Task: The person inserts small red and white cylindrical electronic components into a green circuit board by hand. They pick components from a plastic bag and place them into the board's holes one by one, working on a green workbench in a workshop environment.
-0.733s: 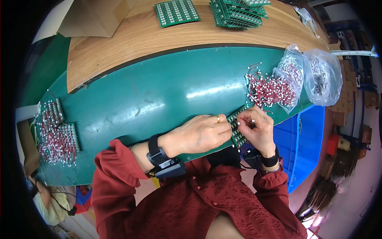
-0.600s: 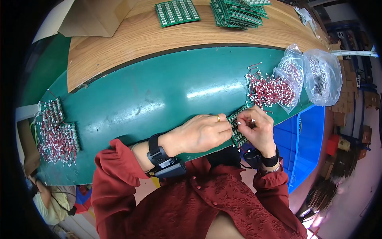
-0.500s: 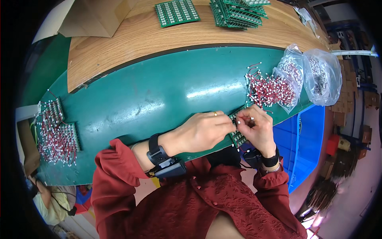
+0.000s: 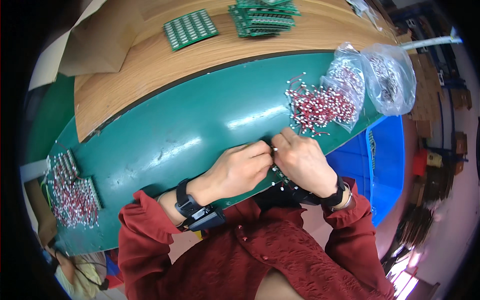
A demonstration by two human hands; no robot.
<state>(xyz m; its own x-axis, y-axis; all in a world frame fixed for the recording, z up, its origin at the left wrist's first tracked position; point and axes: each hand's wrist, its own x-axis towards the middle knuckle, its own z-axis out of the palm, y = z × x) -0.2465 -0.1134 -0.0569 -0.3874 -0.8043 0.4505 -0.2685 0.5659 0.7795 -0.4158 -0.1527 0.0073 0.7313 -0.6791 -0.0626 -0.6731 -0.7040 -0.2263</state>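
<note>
My left hand (image 4: 243,167) and my right hand (image 4: 305,162) meet over a small green circuit board (image 4: 283,179) at the table's near edge. Most of the board is covered by my fingers; white connectors stick out along its lower end. A white plug (image 4: 274,149) of a short cable shows where my right fingertips pinch. The curled fingers of my left hand press together against the same spot, and what they grip is hidden. Beyond my right hand lies a heap of red cables with white plugs (image 4: 320,107), partly spilling from a clear plastic bag (image 4: 345,67).
A second clear bag (image 4: 390,82) lies at the right, above a blue bin (image 4: 387,170). Cabled boards (image 4: 75,192) sit at the far left. On the wooden shelf (image 4: 150,87) are one green board panel (image 4: 191,30), a stack of panels (image 4: 262,20) and a cardboard box (image 4: 95,45).
The view has turned a little, shifting the shelf and the cable heap leftward. My right hand has rolled over, its back now uppermost, and its fingers have closed in against my left fingertips.
</note>
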